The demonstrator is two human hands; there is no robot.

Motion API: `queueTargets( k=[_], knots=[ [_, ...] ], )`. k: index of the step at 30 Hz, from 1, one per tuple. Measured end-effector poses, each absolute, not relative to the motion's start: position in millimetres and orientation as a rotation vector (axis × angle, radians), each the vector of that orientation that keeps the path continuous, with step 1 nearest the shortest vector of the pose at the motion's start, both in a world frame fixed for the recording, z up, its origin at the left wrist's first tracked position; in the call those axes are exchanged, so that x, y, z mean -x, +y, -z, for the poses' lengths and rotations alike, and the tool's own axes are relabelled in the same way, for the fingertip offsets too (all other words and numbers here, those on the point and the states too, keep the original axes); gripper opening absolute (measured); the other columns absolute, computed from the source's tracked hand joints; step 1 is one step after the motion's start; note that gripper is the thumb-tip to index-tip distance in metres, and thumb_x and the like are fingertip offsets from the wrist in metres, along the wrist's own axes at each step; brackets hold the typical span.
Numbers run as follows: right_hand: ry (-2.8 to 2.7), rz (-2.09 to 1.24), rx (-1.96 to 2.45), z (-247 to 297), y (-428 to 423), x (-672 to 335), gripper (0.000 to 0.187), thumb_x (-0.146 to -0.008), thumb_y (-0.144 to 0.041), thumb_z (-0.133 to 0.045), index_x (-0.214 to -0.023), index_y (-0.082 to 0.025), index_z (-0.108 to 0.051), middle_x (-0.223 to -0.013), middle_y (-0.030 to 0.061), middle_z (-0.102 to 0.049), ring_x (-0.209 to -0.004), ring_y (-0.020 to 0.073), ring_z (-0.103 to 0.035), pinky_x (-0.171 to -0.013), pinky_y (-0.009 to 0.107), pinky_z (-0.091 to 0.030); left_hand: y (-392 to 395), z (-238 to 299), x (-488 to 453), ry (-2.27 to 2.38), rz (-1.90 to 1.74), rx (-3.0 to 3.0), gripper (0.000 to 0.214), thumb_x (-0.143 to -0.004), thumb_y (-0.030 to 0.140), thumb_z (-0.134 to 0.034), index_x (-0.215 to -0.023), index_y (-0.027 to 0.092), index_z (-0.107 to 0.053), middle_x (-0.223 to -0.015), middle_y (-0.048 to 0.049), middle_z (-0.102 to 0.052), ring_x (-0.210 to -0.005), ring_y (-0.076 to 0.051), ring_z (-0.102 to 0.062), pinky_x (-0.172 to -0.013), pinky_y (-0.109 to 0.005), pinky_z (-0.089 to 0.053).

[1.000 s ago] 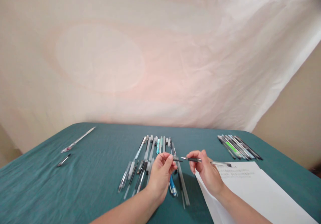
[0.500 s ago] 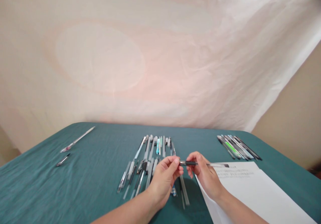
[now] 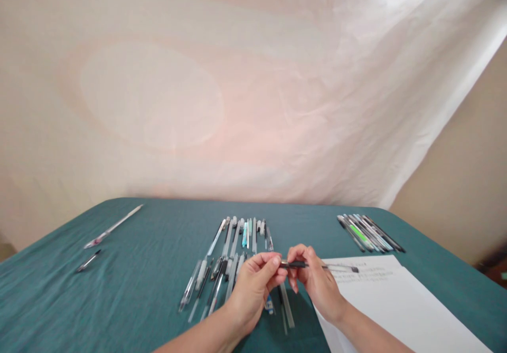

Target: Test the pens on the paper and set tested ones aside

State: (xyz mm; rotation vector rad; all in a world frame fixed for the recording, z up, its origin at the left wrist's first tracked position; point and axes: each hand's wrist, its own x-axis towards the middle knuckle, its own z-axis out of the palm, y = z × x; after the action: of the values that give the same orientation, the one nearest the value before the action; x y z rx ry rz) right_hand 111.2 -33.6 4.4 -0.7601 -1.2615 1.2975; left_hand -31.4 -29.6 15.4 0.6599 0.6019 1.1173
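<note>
Between my two hands a clear-barrelled pen with a black grip (image 3: pixel 296 264) is held level above the table. My left hand (image 3: pixel 259 282) is closed, its thumb and fingers pinching the pen's tip end. Closed around the barrel just behind the black grip is my right hand (image 3: pixel 315 279). The barrel's far end sticks out to the right, over the paper. Below and behind my left hand lie several loose pens and pen parts (image 3: pixel 217 284), partly covered by it. A stack of white paper (image 3: pixel 380 311) with handwriting near its top lies under my right forearm.
A green cloth (image 3: pixel 150 289) covers the table. Another group of pens (image 3: pixel 249 231) lies at the middle back. Several pens, one bright green (image 3: pixel 359 234), lie together at the back right. At the left are a long clear pen (image 3: pixel 113 226) and a short dark-tipped piece (image 3: pixel 89 260).
The view has shifted slightly, so the table's contents sit a little further left. My hands have come slightly closer together on the pen, both still gripping it.
</note>
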Motion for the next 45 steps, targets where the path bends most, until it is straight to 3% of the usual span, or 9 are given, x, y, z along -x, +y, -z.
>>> queueTargets(
  k=[14, 20, 23, 29, 33, 39, 45],
  knots=[
    [-1.455, -1.195, 0.866, -16, -31, -116, 0.049, -0.091, -0.052, -0.022, -0.086, -0.018, -0.057, -0.064, -0.0002, -0.051, -0.06, 0.0136, -0.049, -0.063, 0.029, -0.041, -27, -14, 31, 0.622, -1.099, -0.664, 0.018, -0.07, 0.024, -0.073, -0.08, 0.01, -0.067, -0.069, -0.0013, -0.063, -0.058, -0.005, -0.058, -0.062, -0.013, -0.05],
    [-1.577, -1.135, 0.986, -52, -27, -134, 0.029, -0.085, -0.046, -0.046, -0.095, -0.019, -0.054, -0.063, -0.0033, -0.05, -0.059, 0.0115, -0.049, -0.061, 0.026, -0.041, -14, -20, 33, 0.648, -1.235, -0.637, 0.019, -0.068, 0.021, -0.074, -0.083, 0.012, -0.067, -0.074, -0.0003, -0.062, -0.061, -0.005, -0.057, -0.064, -0.013, -0.05],
    [-1.586, -1.014, 1.098, -66, -24, -153, 0.024, -0.083, -0.04, -0.053, -0.095, -0.02, -0.053, -0.067, -0.0027, -0.053, -0.062, 0.0117, -0.051, -0.059, 0.024, -0.041, -7, -16, 36, 0.741, -1.333, -0.615, 0.021, -0.066, 0.023, -0.075, -0.083, 0.013, -0.066, -0.073, 0.0014, -0.06, -0.062, -0.005, -0.055, -0.062, -0.013, -0.048],
    [-2.066, -0.667, 1.49, -80, -26, -182, 0.018, -0.084, -0.033, -0.049, -0.083, -0.02, -0.062, -0.067, 0.0005, -0.061, -0.06, 0.0138, -0.053, -0.055, 0.024, -0.037, -6, -4, 37, 0.892, -1.328, -0.893, 0.027, -0.072, 0.036, -0.068, -0.088, 0.015, -0.064, -0.076, 0.001, -0.061, -0.066, -0.008, -0.055, -0.066, -0.018, -0.046],
    [-2.276, -0.467, 1.59, -82, -30, -184, 0.019, -0.079, -0.031, -0.055, -0.075, -0.02, -0.07, -0.072, 0.0031, -0.063, -0.07, 0.0161, -0.055, -0.063, 0.024, -0.037, -12, -5, 37, 0.965, -1.291, -1.096, 0.029, -0.076, 0.04, -0.063, -0.093, 0.016, -0.063, -0.076, 0.0006, -0.063, -0.069, -0.011, -0.057, -0.069, -0.021, -0.046],
    [-2.206, -0.614, 1.633, -74, -15, -198, 0.025, -0.077, -0.036, -0.054, -0.076, -0.018, -0.072, -0.072, 0.0026, -0.065, -0.063, 0.0141, -0.056, -0.054, 0.021, -0.035, -18, -8, 34, 0.9, -1.241, -1.14, 0.046, -0.087, 0.046, -0.043, -0.12, 0.015, -0.05, -0.108, -0.0092, -0.063, -0.093, -0.02, -0.061, -0.088, -0.035, -0.047],
    [-1.881, -0.244, 2.187, -45, 20, -255, 0.028, -0.077, -0.036, -0.052, -0.069, -0.015, -0.07, -0.064, 0.0046, -0.066, -0.061, 0.0163, -0.057, -0.054, 0.023, -0.034, -32, -2, 37, 0.943, -1.036, -1.952, 0.037, -0.09, 0.031, -0.04, -0.126, 0.022, -0.046, -0.127, -0.009, -0.052, -0.114, -0.022, -0.05, -0.099, -0.04, -0.039]
  ],
)
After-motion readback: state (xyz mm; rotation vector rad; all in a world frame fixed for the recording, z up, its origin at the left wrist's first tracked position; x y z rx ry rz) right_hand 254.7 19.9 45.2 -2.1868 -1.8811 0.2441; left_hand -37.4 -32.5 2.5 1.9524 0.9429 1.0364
